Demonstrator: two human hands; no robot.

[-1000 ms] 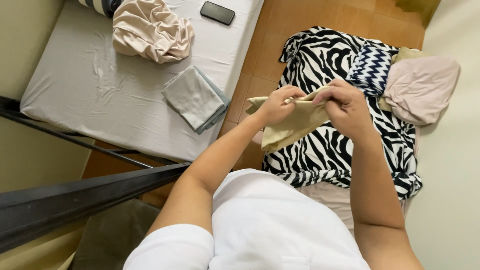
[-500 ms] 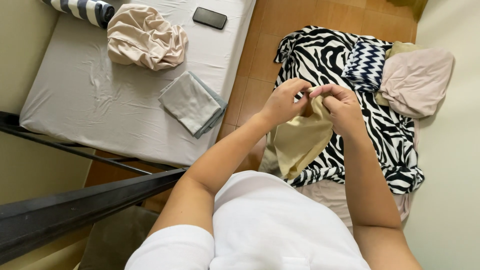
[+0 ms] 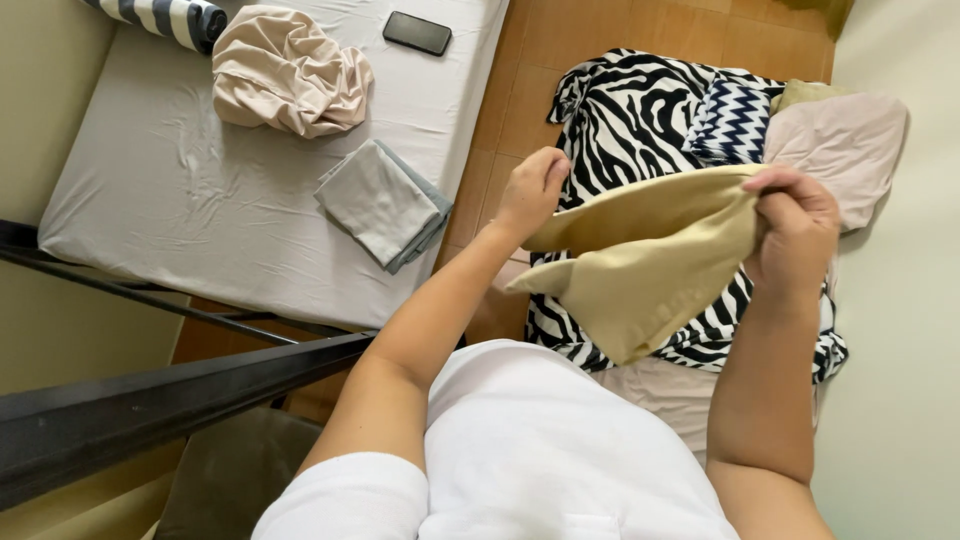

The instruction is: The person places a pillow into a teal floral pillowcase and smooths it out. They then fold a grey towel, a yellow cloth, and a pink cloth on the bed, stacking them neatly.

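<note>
Here, seen from above, a person in a white shirt (image 3: pixel 560 450) holds a tan cloth (image 3: pixel 640 270) stretched between both hands over the floor beside a bed. The left hand (image 3: pixel 535 190) is closed on one end of the cloth and the right hand (image 3: pixel 795 230) is closed on the other, the two now well apart; half a second ago they were pinched close together at one edge with the cloth hanging down in a bunch, so the piece has been drawn out sideways and opened, which reads as spreading it rather than gathering it. Beneath the cloth lies a black-and-white zebra-striped blanket (image 3: pixel 625 120) on the wooden floor (image 3: pixel 640 25), with a blue-and-white zigzag pillow (image 3: pixel 735 120) on it and a pale pink pillow (image 3: pixel 840 140) just beside that, against the wall. No box, basket or bag shows; the bed alone carries loose things. On its grey sheet (image 3: pixel 180 230), well apart from the hands, rest a folded grey cloth (image 3: pixel 380 205), a crumpled beige bundle (image 3: pixel 285 70), a dark phone (image 3: pixel 417 33) near the far edge and the end of a striped bolster (image 3: pixel 165 18) at the top corner. A dark metal rail (image 3: pixel 160 385) crosses the near left.
</note>
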